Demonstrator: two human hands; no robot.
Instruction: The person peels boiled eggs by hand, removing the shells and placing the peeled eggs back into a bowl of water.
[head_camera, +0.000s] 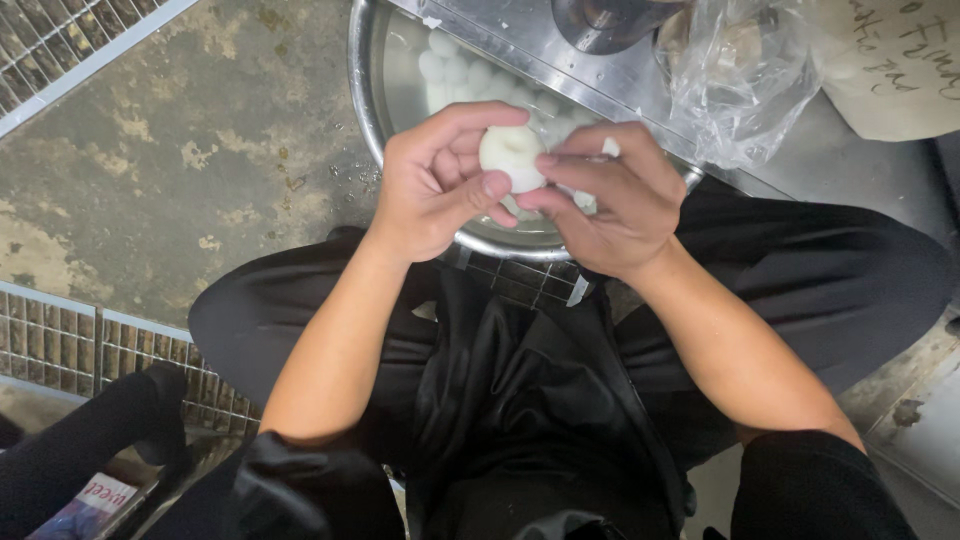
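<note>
Head camera looks down on a seated person: at nine o'clock the left hand cups a smooth white round egg, thumb pressed to its side. At three o'clock the right hand pinches at its surface, seemingly peeling. Beyond, at twelve, a wide shiny steel bowl holds more white eggs. Finishing the peel calls for careful fingertip picking.

Left hand and right hand meet at centre, fingers curled, forearms bare, angled inward.
</note>
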